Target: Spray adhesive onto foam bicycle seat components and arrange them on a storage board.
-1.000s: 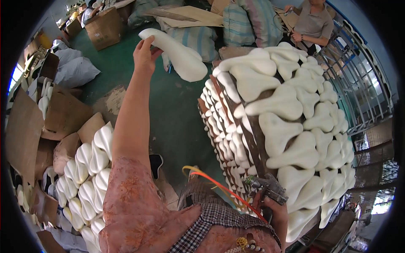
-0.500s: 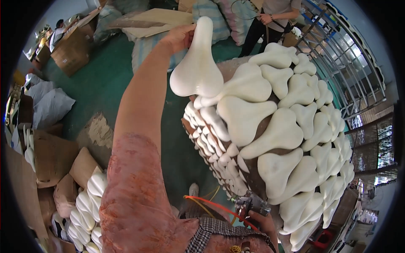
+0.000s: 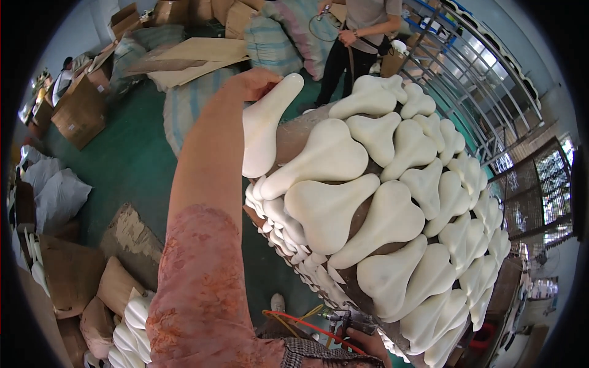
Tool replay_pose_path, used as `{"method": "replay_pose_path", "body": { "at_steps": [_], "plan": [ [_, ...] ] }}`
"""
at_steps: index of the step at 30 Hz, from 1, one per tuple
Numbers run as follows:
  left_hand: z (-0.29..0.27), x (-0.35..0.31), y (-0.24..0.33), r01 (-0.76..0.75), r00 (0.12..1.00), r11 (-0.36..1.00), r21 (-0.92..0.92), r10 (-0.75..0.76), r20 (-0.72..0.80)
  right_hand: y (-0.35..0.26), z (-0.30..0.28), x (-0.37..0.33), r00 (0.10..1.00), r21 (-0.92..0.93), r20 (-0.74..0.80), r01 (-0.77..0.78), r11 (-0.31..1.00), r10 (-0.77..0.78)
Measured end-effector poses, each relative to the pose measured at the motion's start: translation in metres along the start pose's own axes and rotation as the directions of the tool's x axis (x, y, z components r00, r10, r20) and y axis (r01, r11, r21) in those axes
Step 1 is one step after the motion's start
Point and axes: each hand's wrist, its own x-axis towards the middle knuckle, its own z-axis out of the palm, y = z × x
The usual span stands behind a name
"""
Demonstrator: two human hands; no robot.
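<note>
White bicycle saddle pads (image 3: 334, 150) cover the top board of a stacked rack, wide lobes and narrow noses pointing various ways. My left hand (image 3: 262, 84) grips one saddle pad (image 3: 267, 132) near its narrow nose, at the far left corner of the board. My forearm hides part of this pad's wide end; whether it touches the board I cannot tell. Low in the view, by the rack's near side, my right hand (image 3: 367, 345) is closed around a spray gun (image 3: 340, 320). A red hose (image 3: 304, 322) runs beside the gun.
Lower tiers (image 3: 276, 224) of the rack hold more pads. Another pile of pads (image 3: 132, 331) lies at the lower left by cardboard boxes (image 3: 70, 276). Beyond the rack stands a person (image 3: 368, 30) holding a thin loop. Woven sacks (image 3: 273, 46) and a metal frame (image 3: 466, 92) stand behind.
The pad in my left hand has come down from its raised position and tilted, its wide end now partly behind my forearm. The view has shifted, and the right hand still holds the gun.
</note>
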Motion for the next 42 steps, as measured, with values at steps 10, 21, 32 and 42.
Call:
{"method": "replay_pose_path", "body": {
  "at_steps": [10,21,32,42],
  "plan": [
    [0.034,0.085,-0.008,0.233,0.921,0.931,0.282,-0.304,0.242,-0.006,0.005,-0.002,0.997,0.029,-0.075,0.023,0.999,-0.021],
    [0.038,0.044,0.025,0.287,0.902,0.922,0.259,-0.351,0.252,0.012,-0.003,0.012,0.996,0.112,-0.092,0.033,0.993,-0.023],
    [0.009,0.028,0.010,0.319,0.918,0.914,0.250,-0.364,0.157,0.007,-0.011,0.032,0.999,0.054,0.045,-0.009,0.998,0.007],
    [0.038,0.075,-0.012,0.363,0.898,0.881,0.302,-0.418,0.141,0.012,-0.015,0.029,0.997,0.067,0.023,0.070,0.995,-0.072]
  ]
}}
